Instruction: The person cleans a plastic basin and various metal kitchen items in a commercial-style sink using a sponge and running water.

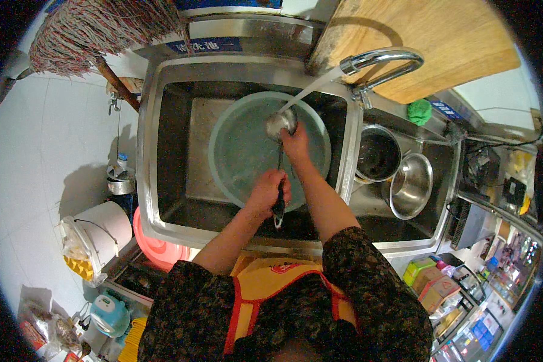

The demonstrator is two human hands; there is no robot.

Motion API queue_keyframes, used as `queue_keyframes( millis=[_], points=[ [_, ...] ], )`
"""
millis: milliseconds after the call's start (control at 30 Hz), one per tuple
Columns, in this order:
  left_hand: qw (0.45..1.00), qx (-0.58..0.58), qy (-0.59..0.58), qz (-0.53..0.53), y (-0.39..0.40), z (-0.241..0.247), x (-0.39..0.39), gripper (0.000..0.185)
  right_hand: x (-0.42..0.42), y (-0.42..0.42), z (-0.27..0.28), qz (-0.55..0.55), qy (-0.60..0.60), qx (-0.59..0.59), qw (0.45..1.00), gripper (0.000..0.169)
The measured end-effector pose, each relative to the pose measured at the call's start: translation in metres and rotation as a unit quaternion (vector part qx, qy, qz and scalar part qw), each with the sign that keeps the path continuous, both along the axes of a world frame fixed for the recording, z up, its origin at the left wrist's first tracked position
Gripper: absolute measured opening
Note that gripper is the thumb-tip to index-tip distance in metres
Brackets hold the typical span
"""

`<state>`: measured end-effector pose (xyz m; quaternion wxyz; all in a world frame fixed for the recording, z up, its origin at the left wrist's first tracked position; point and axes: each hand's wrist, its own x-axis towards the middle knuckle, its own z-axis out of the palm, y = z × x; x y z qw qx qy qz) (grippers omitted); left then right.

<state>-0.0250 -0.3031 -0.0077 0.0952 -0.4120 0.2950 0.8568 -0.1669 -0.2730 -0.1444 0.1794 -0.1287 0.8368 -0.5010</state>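
Observation:
My left hand (269, 192) grips the dark handle of a metal ladle (281, 123), the handle's end sticking out below the fist. At the other end, my right hand (295, 142) holds the ladle by its bowl, with the thumb at the bowl's edge. Water runs from a chrome faucet (380, 56) onto the ladle's bowl. Beneath both hands a large round pale-green basin (219, 181) with water in it stands in the left compartment of a stainless steel sink (150, 149).
In the right compartment lie a dark-looking metal pot (378, 154) and a steel bowl (412, 185). A wooden board (452, 40) leans behind the faucet, near a green scrubber (419, 111). A mop (104, 34) hangs at upper left; a white bucket (104, 231) is at left.

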Motion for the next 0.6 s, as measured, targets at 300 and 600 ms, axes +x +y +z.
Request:
queue_keyframes(
  millis=[300,600],
  points=[
    [0.994,-0.095,0.03,-0.054,-0.02,-0.049,-0.001,0.042,-0.017,-0.033,0.013,-0.066,-0.36,-0.232,0.902,0.023],
    [0.956,-0.231,-0.062,-0.171,-0.032,-0.089,-0.032,0.068,-0.011,-0.04,0.059,-0.105,-0.421,-0.216,0.875,0.014]
  ],
)
